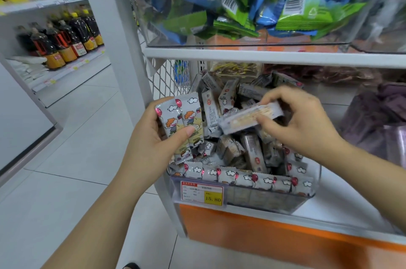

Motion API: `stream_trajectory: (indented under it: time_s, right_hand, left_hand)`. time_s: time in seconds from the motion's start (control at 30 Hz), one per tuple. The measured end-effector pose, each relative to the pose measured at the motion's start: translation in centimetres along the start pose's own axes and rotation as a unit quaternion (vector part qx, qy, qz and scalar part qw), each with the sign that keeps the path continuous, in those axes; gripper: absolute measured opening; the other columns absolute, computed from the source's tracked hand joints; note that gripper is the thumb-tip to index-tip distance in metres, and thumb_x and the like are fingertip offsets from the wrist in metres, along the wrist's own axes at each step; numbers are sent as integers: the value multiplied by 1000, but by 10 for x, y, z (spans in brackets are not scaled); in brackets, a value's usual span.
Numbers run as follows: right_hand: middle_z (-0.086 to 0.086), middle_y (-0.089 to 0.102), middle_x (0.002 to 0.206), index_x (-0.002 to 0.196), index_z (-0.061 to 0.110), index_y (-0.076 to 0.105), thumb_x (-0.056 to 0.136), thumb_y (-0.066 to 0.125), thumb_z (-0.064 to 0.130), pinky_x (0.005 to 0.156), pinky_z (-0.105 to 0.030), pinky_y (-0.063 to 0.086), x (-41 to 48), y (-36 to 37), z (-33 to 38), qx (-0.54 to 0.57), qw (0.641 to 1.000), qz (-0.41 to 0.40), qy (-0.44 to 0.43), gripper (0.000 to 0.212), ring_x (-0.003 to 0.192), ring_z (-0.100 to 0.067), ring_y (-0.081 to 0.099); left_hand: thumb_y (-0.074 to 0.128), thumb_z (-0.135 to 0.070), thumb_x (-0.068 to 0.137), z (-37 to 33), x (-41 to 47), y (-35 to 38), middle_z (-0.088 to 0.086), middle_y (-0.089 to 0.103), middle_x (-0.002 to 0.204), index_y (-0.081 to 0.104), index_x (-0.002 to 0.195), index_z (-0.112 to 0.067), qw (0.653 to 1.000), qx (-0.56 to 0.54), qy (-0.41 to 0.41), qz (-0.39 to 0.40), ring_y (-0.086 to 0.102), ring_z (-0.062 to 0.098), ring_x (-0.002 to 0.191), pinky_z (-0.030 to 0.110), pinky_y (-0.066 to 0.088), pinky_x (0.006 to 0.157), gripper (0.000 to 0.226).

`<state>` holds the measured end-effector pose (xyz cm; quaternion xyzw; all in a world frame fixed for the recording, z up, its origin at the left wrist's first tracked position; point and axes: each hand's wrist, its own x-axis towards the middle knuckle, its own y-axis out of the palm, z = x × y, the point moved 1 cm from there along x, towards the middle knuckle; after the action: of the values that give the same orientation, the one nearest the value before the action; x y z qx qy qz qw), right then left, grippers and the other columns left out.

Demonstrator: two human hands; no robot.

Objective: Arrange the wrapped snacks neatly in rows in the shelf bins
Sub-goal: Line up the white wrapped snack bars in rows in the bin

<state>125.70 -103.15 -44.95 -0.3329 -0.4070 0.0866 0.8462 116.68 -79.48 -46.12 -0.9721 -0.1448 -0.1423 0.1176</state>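
Observation:
A clear plastic bin (307, 199) on the lower shelf holds several grey wrapped snacks with cartoon and balloon prints. A neat row of upright snacks (243, 177) lines its front wall; behind it lies a loose jumble of snacks (239, 150). My left hand (151, 143) grips two snack packs (182, 123) side by side, upright, at the bin's left edge. My right hand (301, 123) pinches one snack (250, 118) lying sideways above the jumble.
A price tag (203, 193) reading 15.80 hangs on the bin front. Above, another clear bin (241, 43) holds blue and green packets. Purple packets (377, 119) sit to the right. A shelf of dark bottles (63, 40) stands across the tiled aisle at left.

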Motion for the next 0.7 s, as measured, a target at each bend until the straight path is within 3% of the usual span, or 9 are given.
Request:
stream_trajectory:
  time_s: [0.13, 0.3, 0.47, 0.63, 0.7]
  right_hand:
    - [6, 56, 85, 87, 21, 55, 77, 70, 16, 70, -13, 38, -7, -6, -9, 17, 987, -133, 87, 18, 81, -7, 50]
    - [-11, 60, 88, 86, 7, 60, 77, 67, 9, 72, -25, 36, 11, -8, -35, -47, 969, -202, 132, 12, 84, -24, 54]
    - [-19, 58, 96, 94, 2, 61, 78, 69, 9, 70, -22, 29, 18, -4, -55, -118, 972, -134, 152, 19, 88, -32, 53]
    - [-15, 60, 100, 102, 11, 64, 77, 68, 15, 80, -33, 39, 17, -8, -37, -148, 974, -119, 127, 25, 99, -35, 53]
    - [-5, 63, 100, 104, 16, 65, 81, 66, 22, 80, -33, 44, 15, -6, -19, -151, 980, -85, 102, 24, 98, -31, 57]
  left_hand:
    - [72, -7, 79, -1, -3, 0, -13, 71, 97, 55, 106, -36, 1000, 3, 5, -2, 67, 5, 93, 18, 54, 77, 43]
    - [72, -8, 80, -3, -6, 0, -13, 70, 98, 54, 106, -38, 1000, 12, 6, -1, 66, 3, 94, 19, 53, 78, 44]
    - [72, -12, 80, -3, -7, -2, -20, 69, 99, 53, 106, -40, 1000, 19, 4, 4, 65, 1, 95, 23, 51, 82, 43]
    - [72, -13, 79, -2, -7, -3, -20, 69, 99, 53, 105, -41, 1000, 23, 3, 2, 65, 0, 95, 22, 52, 81, 44]
    - [72, -12, 79, -2, -6, -2, -19, 69, 99, 53, 106, -41, 1000, 23, 3, 2, 65, 1, 95, 22, 52, 81, 44]
